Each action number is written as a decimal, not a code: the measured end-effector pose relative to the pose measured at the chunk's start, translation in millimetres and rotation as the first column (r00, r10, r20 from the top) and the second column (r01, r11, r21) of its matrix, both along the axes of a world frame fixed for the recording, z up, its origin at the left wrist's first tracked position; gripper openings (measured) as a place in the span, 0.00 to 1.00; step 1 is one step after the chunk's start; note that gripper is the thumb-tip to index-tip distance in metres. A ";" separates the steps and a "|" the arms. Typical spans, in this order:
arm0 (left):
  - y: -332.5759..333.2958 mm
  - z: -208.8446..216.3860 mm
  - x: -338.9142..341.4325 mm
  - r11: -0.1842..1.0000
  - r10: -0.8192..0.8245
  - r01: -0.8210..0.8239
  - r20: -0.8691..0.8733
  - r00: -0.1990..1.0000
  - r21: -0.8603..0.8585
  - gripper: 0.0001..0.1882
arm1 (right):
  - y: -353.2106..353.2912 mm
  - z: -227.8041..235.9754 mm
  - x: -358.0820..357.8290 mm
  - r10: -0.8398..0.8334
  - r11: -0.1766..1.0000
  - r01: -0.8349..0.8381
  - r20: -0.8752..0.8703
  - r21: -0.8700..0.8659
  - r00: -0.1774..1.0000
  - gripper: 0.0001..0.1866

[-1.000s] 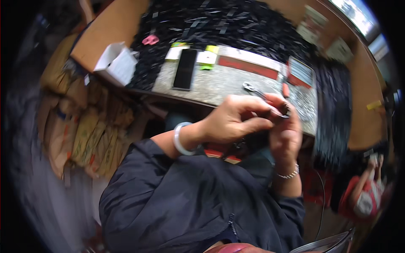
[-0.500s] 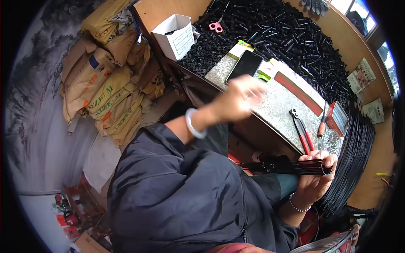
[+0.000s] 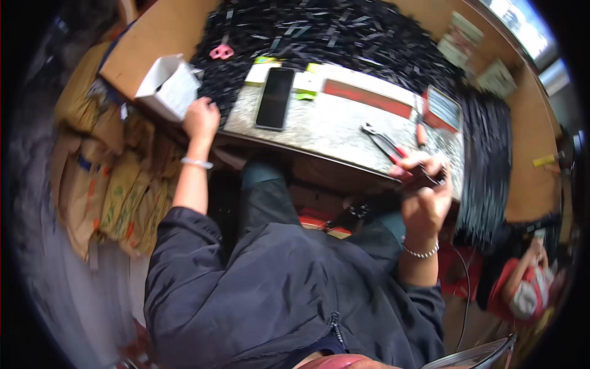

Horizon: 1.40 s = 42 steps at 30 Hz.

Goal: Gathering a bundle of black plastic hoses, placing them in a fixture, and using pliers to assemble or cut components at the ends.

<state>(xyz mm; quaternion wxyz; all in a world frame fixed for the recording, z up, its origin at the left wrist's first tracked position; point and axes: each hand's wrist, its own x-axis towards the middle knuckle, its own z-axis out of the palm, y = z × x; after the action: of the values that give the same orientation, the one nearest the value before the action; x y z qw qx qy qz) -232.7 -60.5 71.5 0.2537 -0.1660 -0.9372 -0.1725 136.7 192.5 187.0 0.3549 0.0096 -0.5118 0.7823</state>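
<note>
My left hand (image 3: 201, 120), with a pale bangle at its wrist, is at the near edge of a heap of small black parts (image 3: 224, 83), beside a white cardboard box (image 3: 169, 92). Its fingers are curled together; whatever may be between them is hidden. At the right, my right hand (image 3: 429, 197) is closed around a bundle of thin black strands (image 3: 384, 205). The bundle trails left over my lap, and its end shows as a dark ring near my fingers. Close to that hand lie red-handled pliers (image 3: 384, 141) and a tool with an orange-red handle (image 3: 421, 134).
A phone (image 3: 275, 98), a long red and white box (image 3: 367, 97) and an open red box (image 3: 442, 109) rest on the speckled worktop (image 3: 326, 132). Pink scissors (image 3: 222, 51) lie on the black heap. Long black strands (image 3: 485, 166) hang at right. Another person (image 3: 523, 289) sits beyond.
My left hand has swung left, from above the worktop to beside the white box. My right hand keeps its hold on the bundle. The whole view has turned.
</note>
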 end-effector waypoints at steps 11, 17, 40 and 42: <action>107.8 118.1 121.2 -0.065 -0.925 0.216 -0.140 0.353 0.974 0.14 | -0.4 -6.8 -4.9 0.006 0.996 -0.012 0.074 0.085 0.997 0.11; 159.7 162.0 201.1 -0.205 -0.932 -0.092 -0.223 -0.285 0.974 0.14 | -9.3 -16.6 -6.7 0.078 0.994 -0.081 0.043 0.073 0.996 0.10; 159.8 155.1 223.5 -0.061 -0.914 -0.024 -0.066 -0.401 0.998 0.16 | -18.2 -24.2 -11.8 0.043 0.999 -0.042 0.034 -0.011 0.999 0.07; 161.7 150.6 225.1 -0.195 -0.940 0.191 -0.128 -0.315 0.962 0.17 | -19.7 -18.1 -10.6 0.031 0.999 -0.030 0.059 -0.019 0.998 0.08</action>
<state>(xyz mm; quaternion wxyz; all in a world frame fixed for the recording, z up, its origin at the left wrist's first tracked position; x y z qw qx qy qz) -7.6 101.2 222.1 -0.3790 -0.5088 -0.3409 -0.6938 126.0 172.7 169.0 0.3275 -0.0089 -0.5149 0.7921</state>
